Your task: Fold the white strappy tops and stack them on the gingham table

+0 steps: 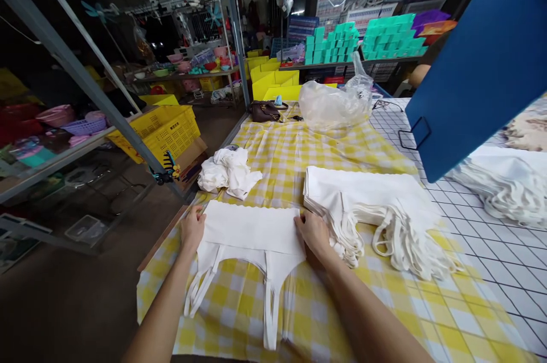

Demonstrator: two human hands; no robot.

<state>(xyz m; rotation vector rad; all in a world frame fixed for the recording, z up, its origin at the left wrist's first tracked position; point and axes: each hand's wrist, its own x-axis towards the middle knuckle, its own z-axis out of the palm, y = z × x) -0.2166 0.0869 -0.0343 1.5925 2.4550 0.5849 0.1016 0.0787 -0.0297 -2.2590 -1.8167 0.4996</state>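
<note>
Left hand (193, 229) and right hand (314, 233), open-palmed, flat on either end of white bag (252, 229)

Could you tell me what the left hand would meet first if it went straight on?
Most likely the crumpled white cloth, lying just beyond the left hand on the yellow checked tablecloth.

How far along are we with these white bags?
Done: a neat stack of folded bags lies right of the hands. In hand: one bag lies flat on the checked cloth, left hand and right hand on its two ends, straps toward the person. To do: a crumpled white heap behind it looks unfolded; the pile at far right I cannot judge.
</note>
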